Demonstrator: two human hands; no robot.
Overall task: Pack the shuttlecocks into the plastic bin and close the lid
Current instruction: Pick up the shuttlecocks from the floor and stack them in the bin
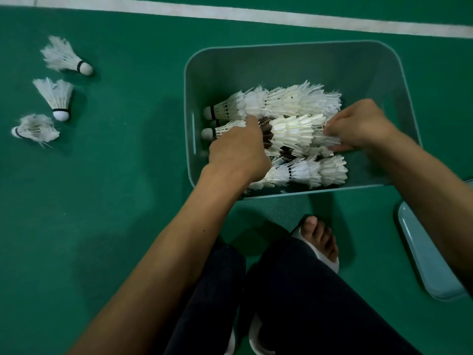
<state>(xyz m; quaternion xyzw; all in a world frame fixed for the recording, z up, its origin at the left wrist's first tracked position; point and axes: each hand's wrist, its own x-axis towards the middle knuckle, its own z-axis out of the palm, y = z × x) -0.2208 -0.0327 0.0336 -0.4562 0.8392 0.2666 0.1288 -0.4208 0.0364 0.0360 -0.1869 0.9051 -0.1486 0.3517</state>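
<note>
A pale teal plastic bin (pixel 286 65) stands open on the green floor. Inside lie several rows of stacked white feather shuttlecocks (pixel 289 103), their cork tips to the left. Both hands are inside the bin, gripping the two ends of the middle row of shuttlecocks (pixel 291 131). My left hand (pixel 238 152) holds its cork end and my right hand (pixel 363 126) pinches its feather end. Three loose shuttlecocks lie on the floor at the far left: one at the top (pixel 65 57), one in the middle (pixel 56 98), one worn one at the bottom (pixel 34 129).
The bin's teal lid (pixel 425 254) lies on the floor at the right, partly under my right forearm. A white court line (pixel 230 12) runs across the top. My knees in dark trousers and a foot in a white slide sandal (pixel 320 242) are just in front of the bin.
</note>
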